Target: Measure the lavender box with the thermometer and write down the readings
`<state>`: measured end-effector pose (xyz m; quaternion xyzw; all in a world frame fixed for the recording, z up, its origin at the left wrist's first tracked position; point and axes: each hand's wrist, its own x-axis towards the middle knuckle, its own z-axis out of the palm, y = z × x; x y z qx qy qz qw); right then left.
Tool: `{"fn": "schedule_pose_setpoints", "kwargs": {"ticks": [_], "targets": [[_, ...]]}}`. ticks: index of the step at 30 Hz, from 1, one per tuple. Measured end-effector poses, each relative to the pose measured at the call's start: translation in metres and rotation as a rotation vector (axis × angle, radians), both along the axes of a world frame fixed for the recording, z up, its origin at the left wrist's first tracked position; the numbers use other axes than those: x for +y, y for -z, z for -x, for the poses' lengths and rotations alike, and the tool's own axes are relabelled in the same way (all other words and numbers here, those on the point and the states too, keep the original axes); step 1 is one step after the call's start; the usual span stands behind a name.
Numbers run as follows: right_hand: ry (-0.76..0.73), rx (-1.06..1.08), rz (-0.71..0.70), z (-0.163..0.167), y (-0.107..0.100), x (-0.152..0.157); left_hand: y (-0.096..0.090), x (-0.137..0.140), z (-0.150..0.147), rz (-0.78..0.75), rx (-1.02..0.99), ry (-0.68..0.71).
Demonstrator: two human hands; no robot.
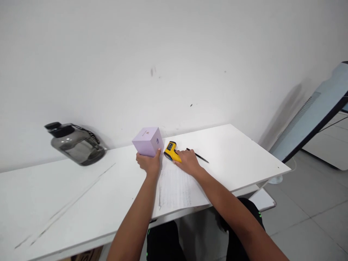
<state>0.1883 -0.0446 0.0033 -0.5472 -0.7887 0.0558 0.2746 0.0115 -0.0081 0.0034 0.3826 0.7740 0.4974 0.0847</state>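
Note:
A pale purple cube-shaped box (146, 142) is gripped at its near lower edge by my left hand (150, 164), with the thumb along its right side. Just right of it, my right hand (188, 160) is wrapped around the handle of a yellow and black infrared thermometer gun (171, 150), whose small screen faces up. A black pen (201, 158) lies on the table beside my right hand. Under my right wrist is a printed sheet of paper (175, 188), reaching the table's near edge.
A large grey translucent water bottle (78, 145) with a black cap is at the left by the wall. The white table (233, 152) has a corner at the right. Beyond it a pale blue panel (312, 108) leans at an angle.

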Motion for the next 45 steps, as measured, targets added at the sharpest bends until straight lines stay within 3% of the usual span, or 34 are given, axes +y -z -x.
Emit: {"fn": "schedule_pose_setpoints", "kwargs": {"ticks": [5,10,14,18,21,25,29,32,34,36,39,41,42,45], "targets": [[-0.021,-0.096,0.043,0.002,0.004,0.001,-0.001,-0.001,-0.001,0.005,-0.011,0.015],[-0.021,-0.028,-0.054,0.001,0.002,0.000,-0.001,-0.001,-0.001,0.013,-0.006,0.028],[0.183,0.098,-0.110,-0.009,-0.002,0.003,-0.002,-0.001,-0.001,0.021,-0.021,0.032],[0.469,0.063,0.077,-0.028,-0.006,0.010,-0.003,-0.001,-0.001,0.040,-0.016,0.018],[0.506,-0.014,0.240,-0.038,-0.008,0.012,-0.002,-0.001,-0.001,0.046,-0.010,0.019],[0.483,-0.057,0.302,-0.038,-0.009,0.012,-0.001,0.000,-0.002,0.051,-0.002,0.027],[0.507,0.027,0.199,-0.036,-0.009,0.013,0.001,0.001,-0.002,0.035,0.013,0.027],[0.519,0.301,-0.077,-0.035,-0.012,0.013,0.002,0.002,-0.002,0.031,0.008,0.026],[0.448,0.458,-0.332,-0.034,-0.014,0.009,0.002,0.002,-0.002,0.036,-0.002,0.025],[0.286,0.494,-0.560,-0.032,-0.017,-0.002,0.000,0.001,-0.003,0.033,-0.005,0.024],[-0.037,0.402,-0.709,-0.033,-0.021,-0.031,-0.002,-0.001,-0.006,0.019,-0.002,0.034],[-0.202,0.360,-0.673,-0.037,-0.021,-0.052,-0.004,-0.003,-0.007,0.020,-0.004,0.044],[-0.245,0.354,-0.591,-0.039,-0.020,-0.062,-0.005,-0.003,-0.008,0.024,-0.007,0.050],[-0.283,0.391,-0.075,-0.049,-0.013,-0.079,-0.008,-0.005,-0.009,0.034,-0.023,0.062]]}}
